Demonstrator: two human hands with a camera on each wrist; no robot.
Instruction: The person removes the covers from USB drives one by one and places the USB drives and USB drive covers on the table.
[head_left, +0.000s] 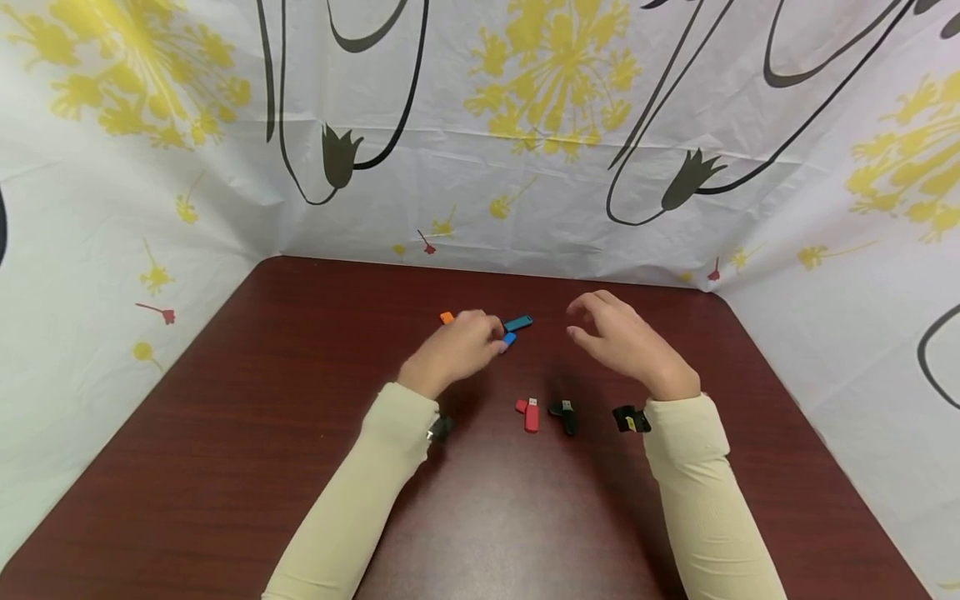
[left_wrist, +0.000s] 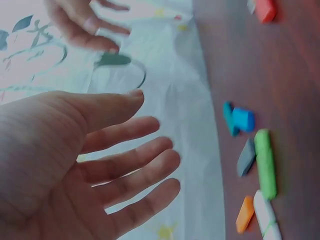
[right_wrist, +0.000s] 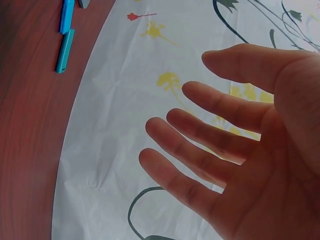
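Blue stick point(head_left: 509, 339) lies partly behind left hand point(head_left: 459, 344), beside teal stick point(head_left: 518, 323).

Worktop point(head_left: 225, 433): glossy wood-look. Red stick point(head_left: 532, 419): plastic, metal plug point(head_left: 533, 402). Sheet point(head_left: 450, 179), 12 o'clock: creased plastic-look. Sleeve point(head_left: 356, 492): matt cloth.

Left hand point(head_left: 459, 348): long cream sleeve point(head_left: 337, 512) behind it, lightly creased, with broad cuff point(head_left: 401, 421); small dark device point(head_left: 442, 428) at the wrist shows a silvery spot point(head_left: 431, 434). Right hand point(head_left: 622, 340): matching sleeve point(head_left: 708, 517) and cuff point(head_left: 686, 427) behind it; black device point(head_left: 623, 417), yellow marking point(head_left: 631, 423).

A red USB stick point(head_left: 532, 417) lies uncapped beside a black stick point(head_left: 569, 420).
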